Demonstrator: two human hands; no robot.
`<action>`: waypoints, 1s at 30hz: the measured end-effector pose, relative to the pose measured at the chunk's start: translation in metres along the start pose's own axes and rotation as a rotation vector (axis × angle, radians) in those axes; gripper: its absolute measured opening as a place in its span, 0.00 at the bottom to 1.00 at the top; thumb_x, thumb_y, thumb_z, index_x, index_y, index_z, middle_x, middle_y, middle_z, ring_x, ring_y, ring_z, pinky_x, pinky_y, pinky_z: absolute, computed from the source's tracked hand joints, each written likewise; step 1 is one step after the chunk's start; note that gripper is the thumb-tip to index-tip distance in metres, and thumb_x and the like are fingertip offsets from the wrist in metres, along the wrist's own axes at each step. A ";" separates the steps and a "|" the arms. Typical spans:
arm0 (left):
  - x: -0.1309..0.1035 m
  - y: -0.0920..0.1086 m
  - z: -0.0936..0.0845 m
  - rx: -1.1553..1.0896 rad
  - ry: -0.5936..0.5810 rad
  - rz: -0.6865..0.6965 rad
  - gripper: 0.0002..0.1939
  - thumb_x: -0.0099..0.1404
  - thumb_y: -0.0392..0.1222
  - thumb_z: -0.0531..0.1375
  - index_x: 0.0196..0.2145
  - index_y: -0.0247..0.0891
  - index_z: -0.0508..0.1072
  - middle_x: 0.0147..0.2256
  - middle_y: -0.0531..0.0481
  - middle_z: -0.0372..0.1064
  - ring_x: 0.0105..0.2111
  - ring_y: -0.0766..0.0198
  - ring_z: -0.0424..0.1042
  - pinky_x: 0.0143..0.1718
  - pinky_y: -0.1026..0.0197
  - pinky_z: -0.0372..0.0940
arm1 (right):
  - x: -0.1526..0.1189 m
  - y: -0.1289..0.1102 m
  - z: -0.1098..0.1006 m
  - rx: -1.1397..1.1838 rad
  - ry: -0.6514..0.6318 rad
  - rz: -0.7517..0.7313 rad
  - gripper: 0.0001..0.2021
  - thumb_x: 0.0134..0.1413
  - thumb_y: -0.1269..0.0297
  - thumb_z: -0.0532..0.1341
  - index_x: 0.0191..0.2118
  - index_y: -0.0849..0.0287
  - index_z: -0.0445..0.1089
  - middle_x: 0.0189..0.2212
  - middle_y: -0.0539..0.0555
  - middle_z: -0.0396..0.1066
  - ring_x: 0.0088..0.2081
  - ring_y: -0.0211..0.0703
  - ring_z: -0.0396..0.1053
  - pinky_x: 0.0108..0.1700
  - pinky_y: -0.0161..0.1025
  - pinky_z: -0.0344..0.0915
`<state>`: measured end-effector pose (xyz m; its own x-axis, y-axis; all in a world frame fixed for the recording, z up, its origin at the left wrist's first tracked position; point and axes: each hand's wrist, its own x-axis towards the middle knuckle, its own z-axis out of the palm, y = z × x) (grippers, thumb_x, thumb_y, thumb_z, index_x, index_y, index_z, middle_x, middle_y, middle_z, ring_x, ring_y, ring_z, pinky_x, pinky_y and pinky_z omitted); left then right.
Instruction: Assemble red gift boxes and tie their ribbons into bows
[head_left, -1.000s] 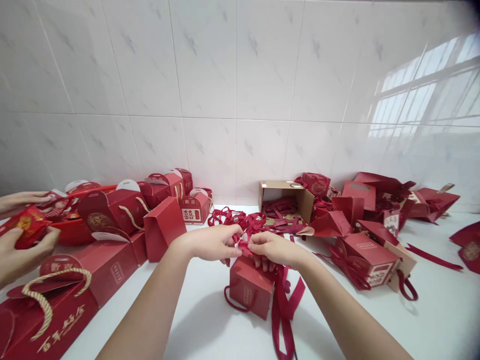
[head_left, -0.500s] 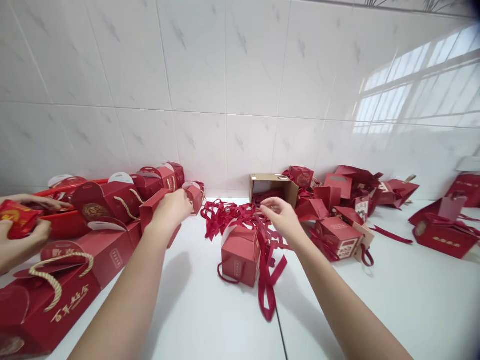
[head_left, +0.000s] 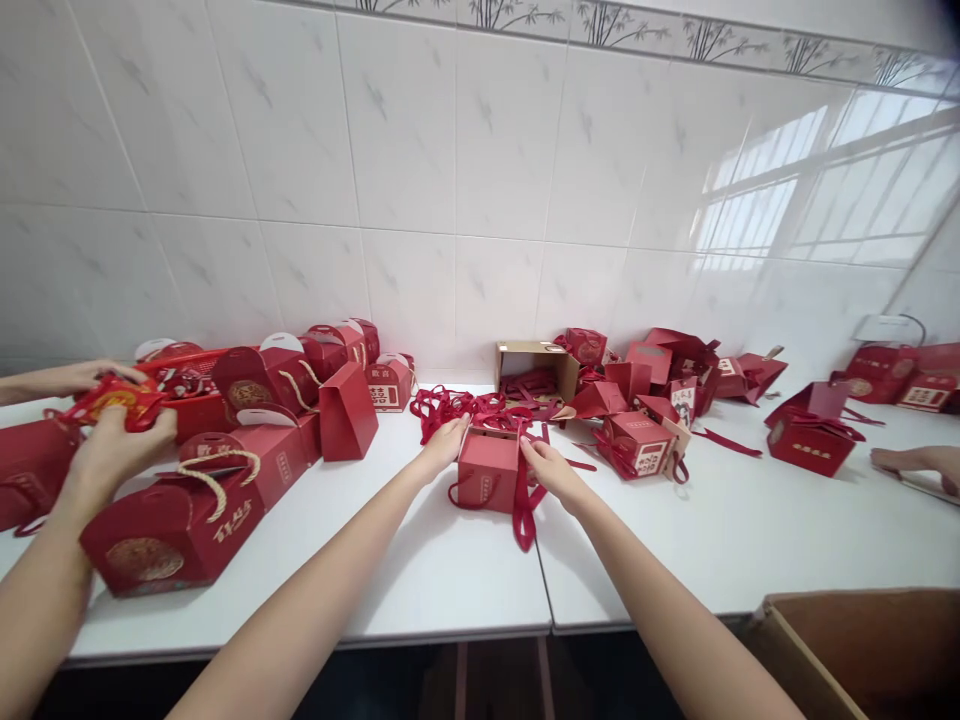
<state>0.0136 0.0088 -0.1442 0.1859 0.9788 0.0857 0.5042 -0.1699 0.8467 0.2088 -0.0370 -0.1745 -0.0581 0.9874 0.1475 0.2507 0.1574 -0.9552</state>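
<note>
A small red gift box (head_left: 484, 472) stands upright on the white table in front of me, with its top unfolded. My left hand (head_left: 446, 447) is closed on the upper left edge of this box. At its upper right edge my right hand (head_left: 549, 470) grips with thumb and fingers. From the box's right side a dark red ribbon (head_left: 524, 528) hangs in a loop onto the table. Just behind the box lies a tangled heap of red ribbons (head_left: 442, 405). The fingertips of both hands are partly hidden behind the box's flaps.
Red gift boxes with rope handles (head_left: 172, 520) line the left side, near a red basket (head_left: 199, 418). Another person's hands (head_left: 112, 440) hold red packets there. An open cardboard box (head_left: 531, 350) lies behind. Loose boxes (head_left: 637, 445) crowd the right; a cardboard carton (head_left: 862, 640) stands below.
My left hand has left the tall red box on the left and come to the small gift box. My right hand has lowered onto its right edge. The view has shifted, showing more table.
</note>
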 end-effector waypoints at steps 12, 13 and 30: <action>-0.062 -0.034 -0.056 0.311 0.117 -0.106 0.17 0.66 0.46 0.57 0.50 0.34 0.68 0.49 0.45 0.67 0.45 0.55 0.70 0.45 0.49 0.69 | -0.025 -0.004 -0.063 0.098 -0.149 0.179 0.18 0.55 0.50 0.62 0.27 0.61 0.62 0.15 0.38 0.45 0.14 0.25 0.41 0.15 0.28 0.40; -0.062 -0.035 -0.059 0.341 0.128 -0.100 0.17 0.66 0.46 0.57 0.50 0.34 0.68 0.49 0.45 0.67 0.45 0.55 0.70 0.45 0.49 0.69 | -0.025 -0.005 -0.067 0.081 -0.137 0.182 0.19 0.53 0.49 0.62 0.26 0.60 0.61 0.14 0.38 0.45 0.14 0.25 0.40 0.14 0.28 0.39; -0.091 -0.014 -0.005 0.769 0.032 0.060 0.16 0.67 0.44 0.57 0.51 0.36 0.67 0.50 0.43 0.67 0.45 0.57 0.70 0.45 0.50 0.68 | -0.024 0.002 -0.041 -0.636 0.194 0.070 0.15 0.61 0.58 0.58 0.49 0.60 0.67 0.47 0.56 0.69 0.44 0.45 0.70 0.45 0.47 0.70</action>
<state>-0.0150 -0.0774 -0.1612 0.2126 0.9664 0.1446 0.9405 -0.2425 0.2382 0.2499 -0.0601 -0.1697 0.1395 0.9717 0.1907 0.7719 0.0139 -0.6356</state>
